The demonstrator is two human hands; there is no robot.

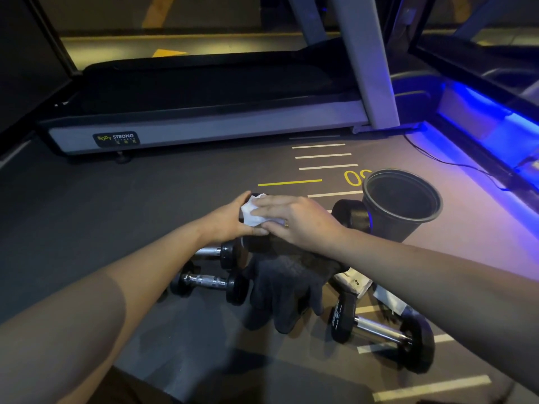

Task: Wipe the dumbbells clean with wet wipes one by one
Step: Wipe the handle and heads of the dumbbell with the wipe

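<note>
Head view, the only one. My left hand [226, 221] grips the near side of the upended dumbbell [256, 239], fingers curled round its top head to steady it. My right hand [294, 218] lies flat on the wet wipe [253, 215], fingers fairly straight, pressing the white sheet onto that head. Most of this dumbbell is hidden under both hands; only a dark lower part shows.

Other dumbbells lie on the floor [116, 228]: two small ones with chrome handles [208, 282], [213, 252] near my left forearm, a larger one [376, 330] under my right forearm, and one black head [350, 215] touching the black bucket [399, 202]. A dark glove [285, 290] lies between them. White packaging [354, 284], possibly the wipe pack, sits just beyond the larger dumbbell, partly covered by my arm. Treadmill [204, 123] behind.

Risks, judged from here:
- The dumbbell seems to stand on end. If my left grip loosens while the right pushes sideways, it could tip onto the small dumbbells or the glove.
- The wipe is bunched. It may slide off the rounded edge and leave patches uncleaned.
- A damp head is slippery; lifting it to turn it could let it drop.
- Floor is crowded; wiped and unwiped dumbbells could get mixed.
</note>
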